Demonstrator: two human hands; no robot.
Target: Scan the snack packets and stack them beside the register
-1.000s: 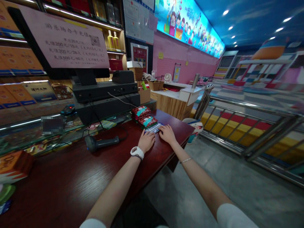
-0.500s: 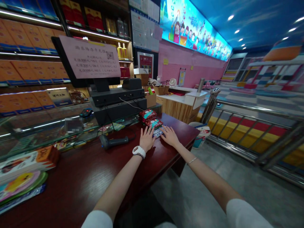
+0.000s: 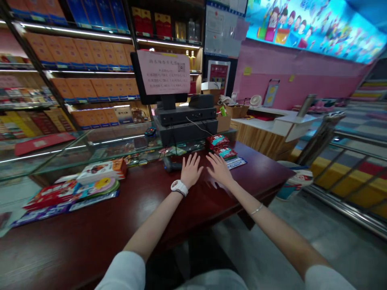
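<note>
Head view, hands (image 3: 191, 174) (image 3: 220, 171) splayed, palms down, apart, over table (image 3: 121, 215)

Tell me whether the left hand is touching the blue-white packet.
Apart: the head view shows the right hand and dark tabletop between the left hand and the blue-white packet.

"Start with the worktop (image 3: 136, 225)."
"One. Over it, two: one left hand (image 3: 191, 174), one right hand (image 3: 220, 172)."
"Worn?"
"One white watch (image 3: 179, 187), one thin bracelet (image 3: 256, 209)."
"Red packets (image 3: 226, 152) stacked beyond the right hand?"
"Two show their tops; any beneath, I can't count."
"The blue-and-white packet (image 3: 237, 162) beside those?"
"One that I can make out."
"Devices?"
"One barcode scanner (image 3: 173, 164), one monitor (image 3: 148, 99), one pink sheet (image 3: 165, 78) over it."
"Farther off?"
"One bucket (image 3: 293, 183), one white fan (image 3: 255, 100), two yellow notes (image 3: 247, 71) on the pink wall (image 3: 266, 60)."
</note>
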